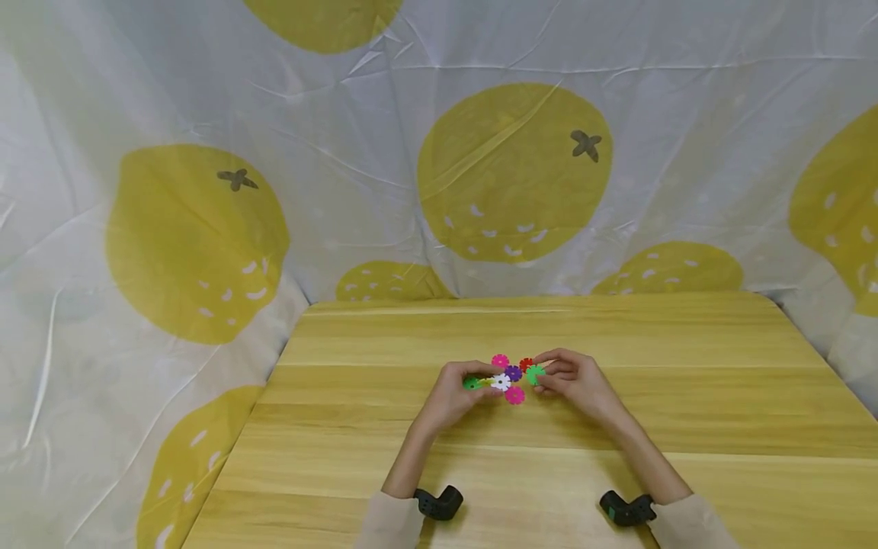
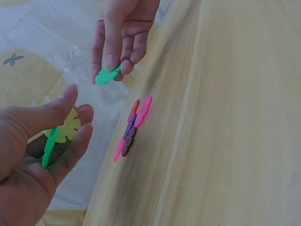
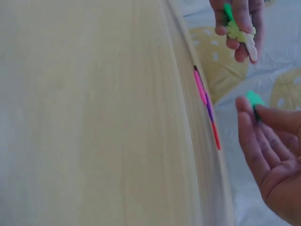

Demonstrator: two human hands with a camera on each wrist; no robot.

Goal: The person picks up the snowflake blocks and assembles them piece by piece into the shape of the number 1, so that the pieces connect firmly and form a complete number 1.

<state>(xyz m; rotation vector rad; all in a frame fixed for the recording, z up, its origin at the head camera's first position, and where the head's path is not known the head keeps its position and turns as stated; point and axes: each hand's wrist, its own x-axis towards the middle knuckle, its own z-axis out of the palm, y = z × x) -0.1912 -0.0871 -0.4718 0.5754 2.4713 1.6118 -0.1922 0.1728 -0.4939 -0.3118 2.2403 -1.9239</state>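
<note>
Small notched plastic discs of the snowflake-block kind are in both hands. My left hand (image 1: pixel 449 396) holds several joined discs: a green disc (image 2: pixel 50 148), a yellow disc (image 2: pixel 69 128) and a white disc (image 1: pixel 501 383) at the end. Between thumb and fingertips, my right hand (image 1: pixel 583 383) pinches a single light green disc (image 1: pixel 535 374). The two hands face each other, their discs apart. Below them on the table lie a purple disc (image 2: pixel 130 126), a red disc (image 2: pixel 134 110), a dark brown disc (image 2: pixel 129 142) and two pink discs (image 2: pixel 144 111), close together.
The wooden table (image 1: pixel 329 427) spreads around the hands, its far edge meeting a white curtain (image 1: pixel 357 168) with yellow lemon prints. A black wrist device sits at each cuff, one at the left wrist (image 1: pixel 441 503) and one at the right wrist (image 1: pixel 626 508).
</note>
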